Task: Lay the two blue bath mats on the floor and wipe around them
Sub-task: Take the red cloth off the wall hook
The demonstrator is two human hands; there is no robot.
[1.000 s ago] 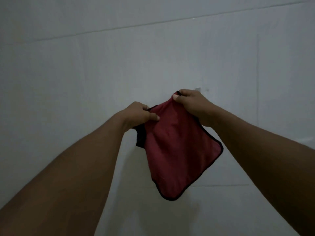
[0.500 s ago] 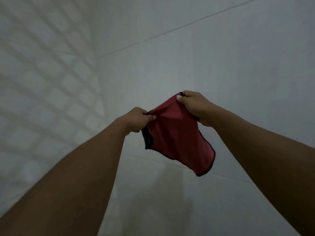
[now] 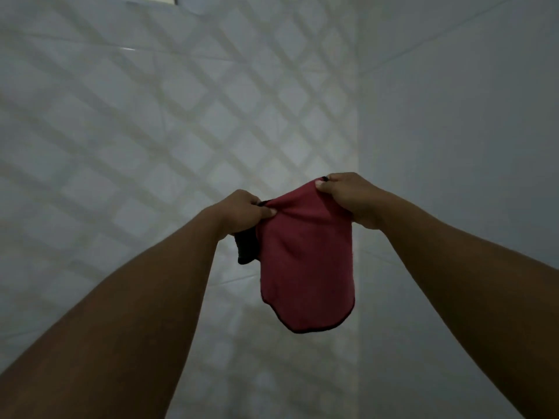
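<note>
Bath mats, the two blue ones, do not show anywhere in the head view, so you cannot tell from here whether they are laid yet. What you have instead is the red cloth (image 3: 305,267), held up in the air in front of you. Your left grip (image 3: 242,213) pinches one upper corner, thumb against curled fingers. Your right grip (image 3: 351,201) pinches the other upper edge a little higher, thumb on the front face. Held at two points along the top, the cloth hangs open and slack below; I judge this is to spread or refold it before wiping. It looks soft and thin, deep red, with a narrow dark trim (image 3: 311,329) round its curved lower edge. A dark flap (image 3: 246,249) droops under the left grip, either the reverse side or a folded corner; I cannot tell which. Behind the cloth stand the lattice-patterned tiled wall (image 3: 151,131) on the left and the plain wall (image 3: 453,146) on the right, meeting in a corner just behind it, all in dim light
</note>
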